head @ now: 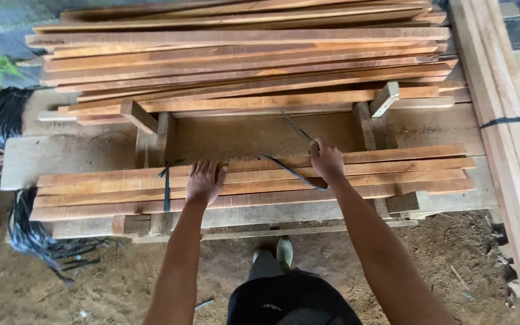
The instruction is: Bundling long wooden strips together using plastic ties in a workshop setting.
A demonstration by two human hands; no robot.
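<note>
A low layer of thin reddish wooden slats [392,171] lies across a wooden workbench [61,153] in front of me. My left hand [204,182] rests flat on these slats, fingers spread, next to a dark plastic strap [167,186] that wraps over them. My right hand [326,159] grips another dark strap [293,173] whose loose ends run over the slats and up toward the back. Behind the hands a big pile of similar slats [242,54] is stacked on the bench.
Long pale boards [507,150] bound with dark straps run along the right side. Bundles of black straps [7,114] hang at the bench's left end and trail on the dirt floor [91,283]. A small wood block [385,98] lies on the pile's edge. My foot [284,253] shows below.
</note>
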